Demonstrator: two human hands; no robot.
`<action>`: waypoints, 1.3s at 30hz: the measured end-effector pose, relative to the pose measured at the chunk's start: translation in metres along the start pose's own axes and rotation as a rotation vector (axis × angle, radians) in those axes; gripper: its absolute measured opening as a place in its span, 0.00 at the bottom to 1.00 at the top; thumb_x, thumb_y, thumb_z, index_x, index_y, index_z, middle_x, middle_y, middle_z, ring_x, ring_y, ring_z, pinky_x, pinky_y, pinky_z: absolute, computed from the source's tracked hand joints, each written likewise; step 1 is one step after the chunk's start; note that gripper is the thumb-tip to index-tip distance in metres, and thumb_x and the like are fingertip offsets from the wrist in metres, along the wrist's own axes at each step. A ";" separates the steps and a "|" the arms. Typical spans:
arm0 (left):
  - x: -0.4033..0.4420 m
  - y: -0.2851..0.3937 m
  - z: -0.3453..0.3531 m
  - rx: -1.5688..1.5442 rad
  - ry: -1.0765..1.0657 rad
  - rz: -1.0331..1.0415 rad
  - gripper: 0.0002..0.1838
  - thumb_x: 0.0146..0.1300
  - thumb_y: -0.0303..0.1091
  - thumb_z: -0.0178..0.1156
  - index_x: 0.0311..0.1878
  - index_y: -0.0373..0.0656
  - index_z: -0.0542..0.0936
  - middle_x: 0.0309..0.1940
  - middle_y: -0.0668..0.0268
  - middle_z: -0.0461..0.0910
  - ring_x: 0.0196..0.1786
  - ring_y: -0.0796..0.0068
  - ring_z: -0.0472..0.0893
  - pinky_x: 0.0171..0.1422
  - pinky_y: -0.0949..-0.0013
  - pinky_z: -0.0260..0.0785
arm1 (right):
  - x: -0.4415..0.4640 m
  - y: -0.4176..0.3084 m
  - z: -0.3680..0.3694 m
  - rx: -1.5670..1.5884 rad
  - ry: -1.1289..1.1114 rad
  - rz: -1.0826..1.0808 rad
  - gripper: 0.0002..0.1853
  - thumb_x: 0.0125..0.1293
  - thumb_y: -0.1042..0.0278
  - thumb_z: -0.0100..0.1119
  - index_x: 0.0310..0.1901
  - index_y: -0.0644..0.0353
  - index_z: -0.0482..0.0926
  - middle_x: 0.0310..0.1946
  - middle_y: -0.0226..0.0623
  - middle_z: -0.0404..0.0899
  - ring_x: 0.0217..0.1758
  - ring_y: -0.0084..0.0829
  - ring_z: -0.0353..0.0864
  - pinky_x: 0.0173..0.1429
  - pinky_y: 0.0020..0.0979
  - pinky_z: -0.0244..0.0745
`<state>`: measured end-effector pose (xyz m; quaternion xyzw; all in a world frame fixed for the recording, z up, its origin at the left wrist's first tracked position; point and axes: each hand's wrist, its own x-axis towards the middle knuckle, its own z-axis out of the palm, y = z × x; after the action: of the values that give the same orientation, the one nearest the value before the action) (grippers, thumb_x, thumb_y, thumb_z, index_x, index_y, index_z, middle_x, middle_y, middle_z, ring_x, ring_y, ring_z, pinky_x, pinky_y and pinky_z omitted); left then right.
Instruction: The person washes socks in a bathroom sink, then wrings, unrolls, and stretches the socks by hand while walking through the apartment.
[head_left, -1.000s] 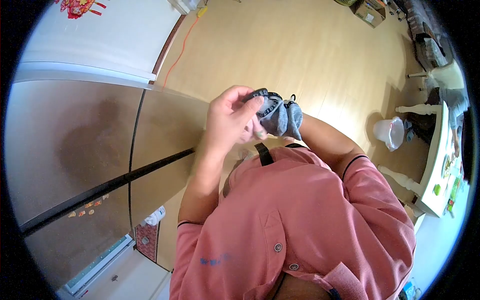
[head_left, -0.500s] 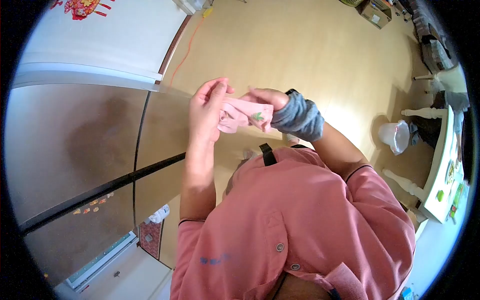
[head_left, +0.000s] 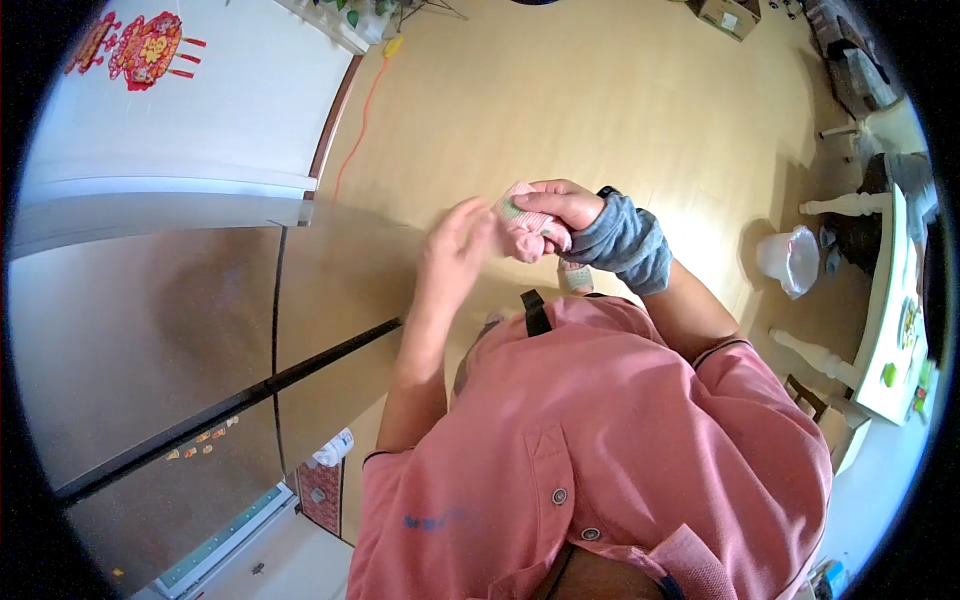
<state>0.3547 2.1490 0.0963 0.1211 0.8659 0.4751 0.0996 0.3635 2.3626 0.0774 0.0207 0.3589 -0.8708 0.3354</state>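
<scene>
My right hand [head_left: 565, 205] grips a bunched pink sock [head_left: 530, 228] with light ribbing and a green patch, the thumb lying across its top. A grey piece of cloth [head_left: 622, 240] is wrapped around my right wrist, with a dark band beside it. To the left of the sock is my left hand [head_left: 460, 250], its fingers stretched out and blurred by motion. It appears to hold nothing, and whether its fingertips touch the sock I cannot tell.
A dark glossy cabinet or fridge [head_left: 180, 320] stands close on my left. An orange cord [head_left: 362, 130] runs along the floor [head_left: 520, 90]. On the right are a white bin [head_left: 790, 262] and a white-legged table [head_left: 890, 330]. A cardboard box [head_left: 730, 18] sits far back.
The pink sock, stretched between both hands before, is now bunched up in my right hand. My left hand has come off it and moved down and right. The view has shifted slightly.
</scene>
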 end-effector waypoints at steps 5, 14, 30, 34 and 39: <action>0.011 0.034 0.035 -0.324 -0.294 -0.108 0.22 0.67 0.35 0.61 0.59 0.33 0.72 0.46 0.64 0.80 0.46 0.79 0.78 0.52 0.74 0.72 | -0.018 -0.023 -0.026 -0.105 -0.065 0.066 0.23 0.74 0.45 0.45 0.48 0.60 0.77 0.27 0.33 0.82 0.22 0.22 0.78 0.24 0.21 0.72; 0.039 0.060 0.084 -0.770 -0.098 -0.151 0.11 0.70 0.31 0.58 0.49 0.36 0.79 0.38 0.69 0.81 0.39 0.83 0.78 0.45 0.76 0.72 | -0.046 -0.055 -0.080 0.291 -0.041 -0.091 0.22 0.73 0.51 0.50 0.56 0.62 0.73 0.42 0.35 0.81 0.38 0.25 0.81 0.44 0.27 0.79; 0.246 0.098 0.139 -0.602 -0.162 0.088 0.13 0.73 0.35 0.53 0.46 0.35 0.80 0.36 0.69 0.82 0.38 0.84 0.79 0.45 0.76 0.72 | -0.021 -0.189 -0.165 0.276 0.378 -0.428 0.12 0.71 0.55 0.55 0.46 0.54 0.79 0.40 0.31 0.83 0.43 0.27 0.81 0.50 0.32 0.77; 0.332 0.126 0.148 -0.833 -0.080 0.098 0.11 0.70 0.35 0.57 0.47 0.37 0.79 0.36 0.69 0.82 0.37 0.83 0.80 0.44 0.76 0.73 | -0.005 -0.261 -0.185 0.276 0.453 -0.524 0.13 0.72 0.53 0.53 0.42 0.54 0.78 0.39 0.31 0.82 0.43 0.30 0.81 0.51 0.34 0.76; 0.415 0.153 0.175 -1.036 -0.276 -0.011 0.07 0.66 0.29 0.60 0.45 0.40 0.77 0.34 0.68 0.82 0.34 0.82 0.80 0.36 0.76 0.74 | 0.008 -0.319 -0.230 -0.391 0.366 -0.731 0.07 0.63 0.74 0.54 0.43 0.60 0.75 0.36 0.33 0.80 0.38 0.29 0.80 0.44 0.27 0.76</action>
<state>0.0276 2.4948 0.1092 0.1128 0.4973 0.8193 0.2620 0.1190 2.6698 0.0989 -0.0177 0.5537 -0.8300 -0.0654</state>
